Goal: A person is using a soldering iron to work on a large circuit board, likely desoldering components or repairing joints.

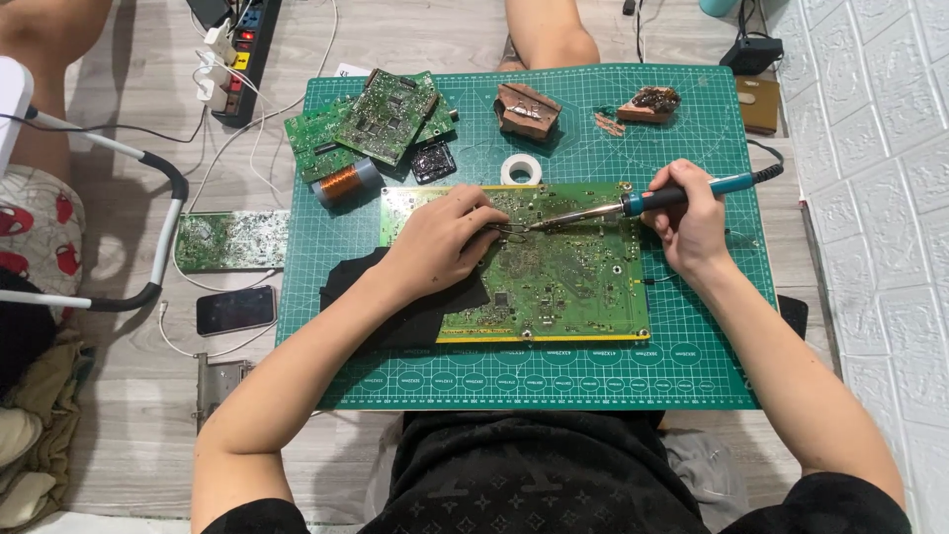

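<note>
A large green circuit board [563,287] lies on a green cutting mat [692,356]. My right hand [692,222] grips a soldering iron [672,198] with a teal handle; its metal tip reaches left onto the board's upper middle. My left hand [440,242] rests on the board's left part and pinches thin tweezers [509,230] whose tips meet the iron's tip. A black cloth [346,282] lies under my left wrist, partly beneath the board.
Smaller circuit boards [381,119], a copper wire coil [346,183], a white tape roll [520,169] and two brown blocks [527,109] sit at the mat's far side. A phone [235,311], another board [232,240] and a power strip [242,59] lie on the floor left.
</note>
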